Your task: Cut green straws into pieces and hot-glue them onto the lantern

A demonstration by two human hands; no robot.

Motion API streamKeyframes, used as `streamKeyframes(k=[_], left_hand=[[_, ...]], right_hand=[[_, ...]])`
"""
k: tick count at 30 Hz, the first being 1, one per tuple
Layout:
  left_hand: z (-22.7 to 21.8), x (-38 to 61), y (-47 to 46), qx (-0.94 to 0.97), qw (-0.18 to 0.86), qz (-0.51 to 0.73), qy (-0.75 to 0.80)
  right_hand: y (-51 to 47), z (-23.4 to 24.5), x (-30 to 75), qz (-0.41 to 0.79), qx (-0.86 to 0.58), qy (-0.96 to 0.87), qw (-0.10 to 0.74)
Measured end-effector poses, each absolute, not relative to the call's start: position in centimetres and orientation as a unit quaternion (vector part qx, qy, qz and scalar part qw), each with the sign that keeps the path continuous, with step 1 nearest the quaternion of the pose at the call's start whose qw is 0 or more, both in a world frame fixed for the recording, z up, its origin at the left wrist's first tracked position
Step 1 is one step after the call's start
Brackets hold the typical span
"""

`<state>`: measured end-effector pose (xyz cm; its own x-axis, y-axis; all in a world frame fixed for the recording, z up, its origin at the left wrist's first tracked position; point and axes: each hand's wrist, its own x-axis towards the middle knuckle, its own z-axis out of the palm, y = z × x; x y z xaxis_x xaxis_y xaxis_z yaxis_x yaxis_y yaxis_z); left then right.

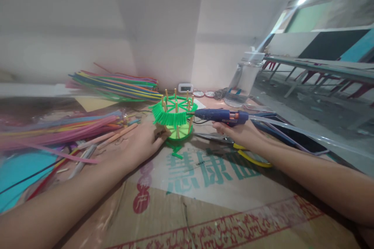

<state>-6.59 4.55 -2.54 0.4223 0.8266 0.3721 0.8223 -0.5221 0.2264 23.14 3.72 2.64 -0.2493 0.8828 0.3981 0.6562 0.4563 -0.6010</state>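
Note:
A small green craft piece [174, 118], built from green straw pieces and upright wooden sticks on a round green base, stands on a cardboard sheet [204, 202]. My left hand [143, 142] rests against its left lower side, fingers curled on the base. My right hand [238, 132] grips a blue hot glue gun [222, 116], whose nozzle points left and touches the craft's right side. A clear glue stick [292, 128] trails out of the gun's back.
Bundles of coloured straws [117, 85] lie at the back left and more straws [58, 130] at the left. Yellow-handled scissors [230, 144] lie under my right hand. A clear water jug [247, 81] stands at the back right beside a small white device [186, 87].

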Motion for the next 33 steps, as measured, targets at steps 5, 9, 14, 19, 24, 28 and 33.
streamKeyframes(k=[5, 9, 14, 19, 24, 28, 33], left_hand=[[-2.39, -6.5, 4.45, 0.843, 0.01, 0.222, 0.49], [-2.35, -6.45, 4.39, 0.844, 0.006, 0.22, 0.489], [-2.43, -6.49, 4.42, 0.846, 0.011, 0.217, 0.487], [-2.48, -6.55, 4.47, 0.846, 0.003, 0.213, 0.488], [-2.54, -6.55, 4.5, 0.845, -0.005, 0.219, 0.488], [-2.51, -6.56, 4.46, 0.847, 0.002, 0.212, 0.488], [-2.44, -6.57, 4.43, 0.844, -0.006, 0.206, 0.494]], right_hand=[[3.84, 2.69, 22.94, 0.154, -0.512, -0.767, 0.355], [3.6, 2.92, 22.63, 0.157, -0.503, -0.768, 0.364], [3.43, 3.09, 22.36, 0.176, -0.494, -0.765, 0.375], [3.61, 3.3, 22.23, 0.156, -0.476, -0.778, 0.379], [3.62, 3.35, 22.27, 0.189, -0.448, -0.784, 0.385], [3.71, 3.05, 22.53, 0.201, -0.454, -0.779, 0.384], [3.87, 2.64, 22.83, 0.182, -0.452, -0.78, 0.392]])
